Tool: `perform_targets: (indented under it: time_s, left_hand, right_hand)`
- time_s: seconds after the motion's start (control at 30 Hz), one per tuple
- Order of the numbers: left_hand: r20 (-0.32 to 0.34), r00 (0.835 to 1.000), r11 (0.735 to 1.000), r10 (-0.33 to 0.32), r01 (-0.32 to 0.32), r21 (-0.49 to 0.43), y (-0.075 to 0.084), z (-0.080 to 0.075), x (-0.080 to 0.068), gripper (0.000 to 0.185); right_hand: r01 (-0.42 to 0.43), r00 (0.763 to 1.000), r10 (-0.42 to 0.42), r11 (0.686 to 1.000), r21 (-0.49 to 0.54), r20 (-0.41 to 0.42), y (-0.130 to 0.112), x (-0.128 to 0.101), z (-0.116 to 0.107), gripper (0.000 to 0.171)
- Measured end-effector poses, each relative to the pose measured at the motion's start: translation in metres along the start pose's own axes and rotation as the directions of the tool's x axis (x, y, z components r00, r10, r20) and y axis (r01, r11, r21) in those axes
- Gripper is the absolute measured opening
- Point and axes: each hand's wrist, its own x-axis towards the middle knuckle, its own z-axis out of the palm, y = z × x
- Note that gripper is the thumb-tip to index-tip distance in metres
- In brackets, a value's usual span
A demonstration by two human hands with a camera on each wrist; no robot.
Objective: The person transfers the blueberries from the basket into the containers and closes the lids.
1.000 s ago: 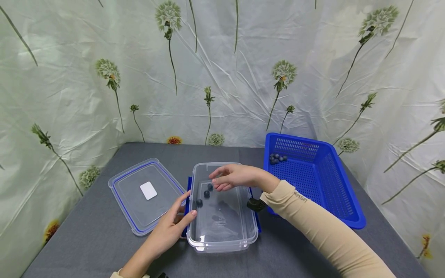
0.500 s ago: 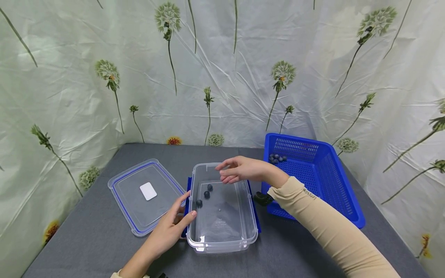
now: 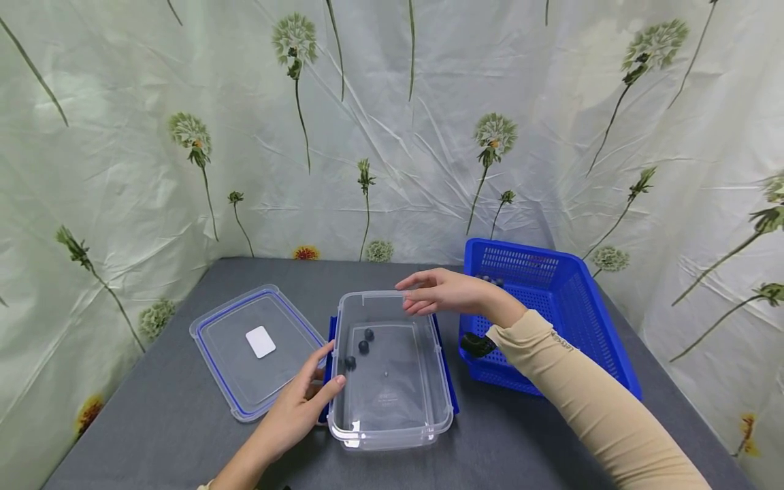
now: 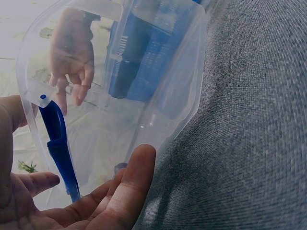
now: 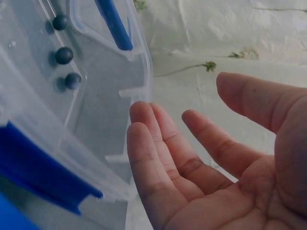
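A clear plastic food container (image 3: 392, 435) with blue side latches stands uncovered on the table. Three blueberries, one of them here (image 3: 364, 347), lie in its left part. My left hand (image 3: 294, 412) rests against the container's left side, thumb and fingers spread beside the blue latch (image 4: 58, 143). Over the far right corner of the container hovers my right hand (image 3: 450, 292). Its palm shows bare in the right wrist view, with loosely bent fingers (image 5: 192, 163) that hold nothing.
Left of the container lies its clear lid (image 3: 229, 381), with a blue seal and a white label (image 3: 260, 341). On the right stands a blue perforated basket (image 3: 603, 327); several blueberries (image 3: 499, 282) in its far left corner are partly hidden by my right hand. A floral curtain (image 3: 392, 136) hangs behind.
My right hand has moved up and right, from above the blueberries in the container toward the basket. My left hand keeps its place at the container, and the three blueberries lie still.
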Motion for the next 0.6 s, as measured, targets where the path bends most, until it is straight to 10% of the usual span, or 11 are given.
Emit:
perform_targets:
  time_s: [0.6]
  left_hand:
    - [0.009, 1.0, 1.0, 0.0, 0.001, -0.007, 0.001, 0.0, 0.001, 0.066]
  right_hand:
    - [0.052, 0.988, -0.044, 0.997, 0.052, -0.145, 0.021, -0.022, -0.049, 0.049]
